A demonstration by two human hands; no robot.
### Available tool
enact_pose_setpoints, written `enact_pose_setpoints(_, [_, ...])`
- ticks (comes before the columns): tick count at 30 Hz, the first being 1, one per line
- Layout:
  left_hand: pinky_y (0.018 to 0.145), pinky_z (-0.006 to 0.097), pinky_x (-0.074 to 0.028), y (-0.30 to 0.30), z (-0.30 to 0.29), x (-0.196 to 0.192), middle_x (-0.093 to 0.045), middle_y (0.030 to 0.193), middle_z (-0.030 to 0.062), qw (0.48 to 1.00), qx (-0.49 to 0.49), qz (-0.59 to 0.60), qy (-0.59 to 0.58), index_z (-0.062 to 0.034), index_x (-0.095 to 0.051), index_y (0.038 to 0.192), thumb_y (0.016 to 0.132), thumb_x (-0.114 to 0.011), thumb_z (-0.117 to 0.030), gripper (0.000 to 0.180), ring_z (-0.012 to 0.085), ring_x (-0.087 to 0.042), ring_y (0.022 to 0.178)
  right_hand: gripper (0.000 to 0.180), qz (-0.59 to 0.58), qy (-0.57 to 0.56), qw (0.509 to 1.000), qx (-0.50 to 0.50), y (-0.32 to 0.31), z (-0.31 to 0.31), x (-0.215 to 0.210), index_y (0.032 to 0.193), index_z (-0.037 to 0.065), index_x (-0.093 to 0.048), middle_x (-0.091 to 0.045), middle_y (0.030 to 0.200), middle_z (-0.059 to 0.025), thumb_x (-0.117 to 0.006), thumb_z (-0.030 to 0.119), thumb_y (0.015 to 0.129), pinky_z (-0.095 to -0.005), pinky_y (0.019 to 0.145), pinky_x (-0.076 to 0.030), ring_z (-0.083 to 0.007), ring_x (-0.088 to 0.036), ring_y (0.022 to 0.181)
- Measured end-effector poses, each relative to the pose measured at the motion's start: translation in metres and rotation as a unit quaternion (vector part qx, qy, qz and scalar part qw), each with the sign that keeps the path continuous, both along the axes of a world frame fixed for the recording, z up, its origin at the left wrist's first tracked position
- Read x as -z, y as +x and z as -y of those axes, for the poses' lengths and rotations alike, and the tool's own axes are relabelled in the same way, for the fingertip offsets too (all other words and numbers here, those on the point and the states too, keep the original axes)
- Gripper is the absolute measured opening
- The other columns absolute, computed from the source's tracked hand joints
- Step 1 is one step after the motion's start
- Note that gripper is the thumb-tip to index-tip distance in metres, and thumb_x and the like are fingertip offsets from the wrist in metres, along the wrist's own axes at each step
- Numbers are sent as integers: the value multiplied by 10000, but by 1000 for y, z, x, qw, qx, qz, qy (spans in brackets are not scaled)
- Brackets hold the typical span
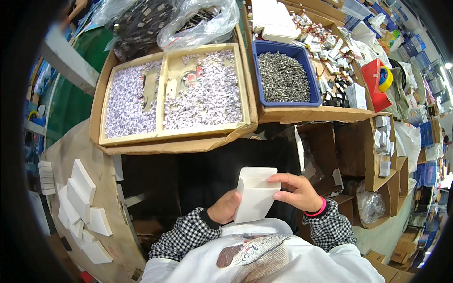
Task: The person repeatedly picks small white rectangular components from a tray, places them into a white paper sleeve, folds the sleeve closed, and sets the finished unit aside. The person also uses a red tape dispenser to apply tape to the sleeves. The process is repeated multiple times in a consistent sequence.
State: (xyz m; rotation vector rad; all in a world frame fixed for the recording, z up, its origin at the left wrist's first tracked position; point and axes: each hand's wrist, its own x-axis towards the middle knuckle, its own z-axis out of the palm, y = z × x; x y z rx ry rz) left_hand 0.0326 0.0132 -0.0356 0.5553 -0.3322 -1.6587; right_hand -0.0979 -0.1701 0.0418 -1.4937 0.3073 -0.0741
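A slim white cardboard box [257, 202] stands tilted in front of my chest, its top end showing a flap and an opening. My left hand [225, 206] is closed round the box's left side, thumb along its front face. At the upper right edge, the thumb and fingers of my right hand [298, 191] grip the box near the opening. What is inside the box cannot be made out. Beyond my hands lies a wooden tray [159, 129] with two compartments of small whitish pieces.
A blue bin [289, 104] of small metal parts stands beyond, beside a carton of white blocks with wires [330, 52]. Several white boxes [81, 191] lie at the left on a brown board [111, 188]. A red tape dispenser [376, 82] and open cartons [351, 151] are at the right.
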Motion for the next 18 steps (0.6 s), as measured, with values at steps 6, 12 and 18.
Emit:
enact_pose_setpoints(6, [1002,331,-373,-7,3,-10,-430,1316,94,997,42,59,23,-46,-199,1439,761,-673,-587,989,174,-428,1202,320,0,-165,983,-79,-5,9,-3,1114,51,-639,-669,958,-125,-702,148,816,-280,731,-525,-200,-656,825])
enact_pose_setpoints(12, [1083,403,-320,-3,3,-2,-421,1367,151,994,102,-35,-24,-41,-237,1432,744,-700,-537,966,265,-425,1270,156,83,-369,918,-118,52,50,-68,939,66,-689,-678,853,-96,-692,138,801,-310,675,-525,-245,-654,765])
enact_pose_setpoints(18, [1073,414,-322,-6,-5,21,-426,1368,183,992,83,-84,-48,-35,-284,1422,693,-691,-630,1025,298,-444,1248,177,181,-501,839,-112,179,94,-128,958,41,-680,-677,838,-134,-657,160,829,-336,670,-520,-283,-655,748])
